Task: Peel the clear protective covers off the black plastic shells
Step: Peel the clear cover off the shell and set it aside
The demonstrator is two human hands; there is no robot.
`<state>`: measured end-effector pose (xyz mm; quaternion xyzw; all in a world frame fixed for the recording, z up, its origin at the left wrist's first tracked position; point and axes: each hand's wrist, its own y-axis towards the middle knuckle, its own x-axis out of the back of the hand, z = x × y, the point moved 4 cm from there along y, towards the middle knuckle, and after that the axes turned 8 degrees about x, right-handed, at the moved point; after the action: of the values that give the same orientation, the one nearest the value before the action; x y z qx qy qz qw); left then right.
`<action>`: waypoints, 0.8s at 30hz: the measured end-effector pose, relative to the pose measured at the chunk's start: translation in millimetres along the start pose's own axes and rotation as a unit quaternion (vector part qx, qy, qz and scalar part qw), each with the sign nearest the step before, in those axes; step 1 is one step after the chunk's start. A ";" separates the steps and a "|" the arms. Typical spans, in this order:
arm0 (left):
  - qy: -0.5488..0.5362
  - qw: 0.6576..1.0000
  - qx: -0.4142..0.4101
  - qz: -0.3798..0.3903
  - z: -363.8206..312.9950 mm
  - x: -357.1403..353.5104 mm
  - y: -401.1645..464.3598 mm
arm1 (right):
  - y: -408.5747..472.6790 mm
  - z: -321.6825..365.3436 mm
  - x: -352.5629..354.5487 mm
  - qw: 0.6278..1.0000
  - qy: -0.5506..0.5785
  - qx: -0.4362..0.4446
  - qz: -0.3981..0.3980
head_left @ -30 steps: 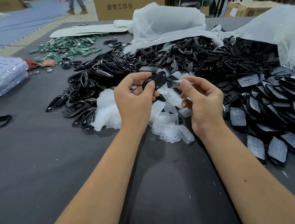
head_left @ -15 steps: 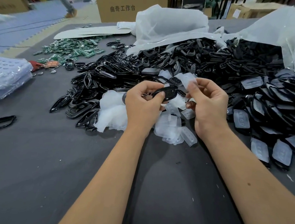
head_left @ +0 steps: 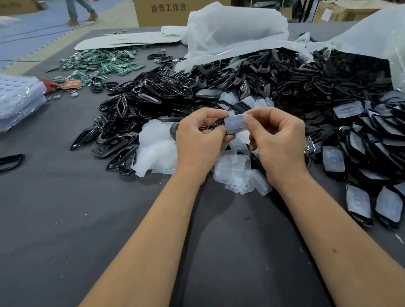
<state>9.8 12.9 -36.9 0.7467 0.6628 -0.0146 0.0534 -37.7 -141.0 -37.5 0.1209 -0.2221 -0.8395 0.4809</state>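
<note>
The black shell (head_left: 215, 124) sits pinched in your left hand (head_left: 199, 138) above the bench (head_left: 44, 213), your right hand's (head_left: 277, 141) fingers (head_left: 249, 120) nipping the clear cover (head_left: 235, 124): hold the shell firm and peel steadily away.

Two bare forearms, entering from the lower edge of the view and narrowing toward the wrists. No sleeves, cuffs, gloves, watch, rings or bands anywhere along them. Left hand (head_left: 199, 138) and right hand (head_left: 279, 141) both uncovered, nails short and unpainted where visible. One small dark mole on the top of the right forearm, partway between wrist and elbow. Nothing more of the body in sight.
</note>
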 end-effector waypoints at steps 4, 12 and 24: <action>-0.010 1.000 0.001 0.014 1.7 -0.2 0.2 | -1.3 -4.2 -0.9 1.000 -0.025 0.006 0.004; -0.021 0.999 -0.020 0.042 -1.6 -2.4 -2.3 | -0.7 0.1 0.1 0.996 -0.088 0.027 -0.020; -0.026 0.998 -0.017 0.045 -0.1 -3.3 -1.8 | -2.2 7.1 1.7 0.992 -0.118 0.039 -0.037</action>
<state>7.6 9.9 -36.6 0.7743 0.6269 -0.0199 0.0838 -43.2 -139.7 -32.4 0.0480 -0.3056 -0.8557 0.4149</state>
